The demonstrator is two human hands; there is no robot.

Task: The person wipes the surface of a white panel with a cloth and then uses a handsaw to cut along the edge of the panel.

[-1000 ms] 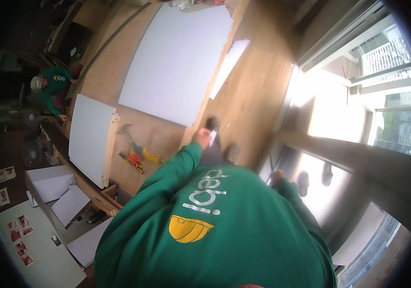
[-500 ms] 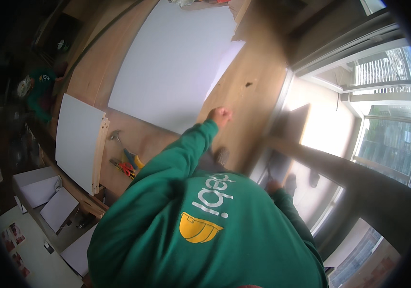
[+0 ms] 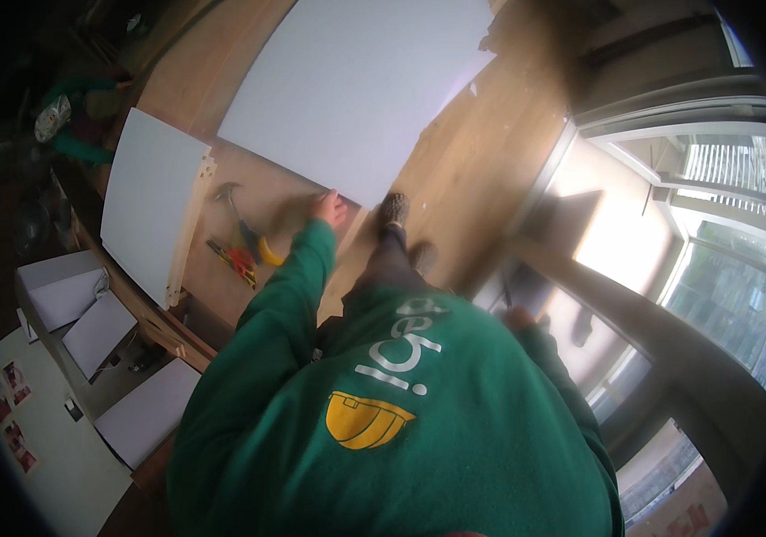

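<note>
My left hand [image 3: 330,208] is at the near edge of a large white board [image 3: 356,89] lying on the wooden bench. Its fingers look loosely spread, and blur hides whether they touch the board. My right hand [image 3: 519,319] hangs low on the right, in shadow. Something thin and dark sticks out from its closed fingers, too dim to name. Left of my left forearm lie a hammer [image 3: 231,195], a tool with a yellow handle [image 3: 266,252] and red-handled pliers [image 3: 241,263].
A smaller white panel with a wooden edge [image 3: 154,210] lies at the left. Behind it a person in green [image 3: 74,116] bends forward. Open white boxes [image 3: 60,291] stand lower left. Windows [image 3: 727,224] and a grey beam [image 3: 598,300] are on the right. My shoe [image 3: 395,210] shows on the wooden floor.
My left hand has moved left from over the floor to the board's near edge, and its fist has loosened. My view has shifted, and my feet show more. The right hand stays low.
</note>
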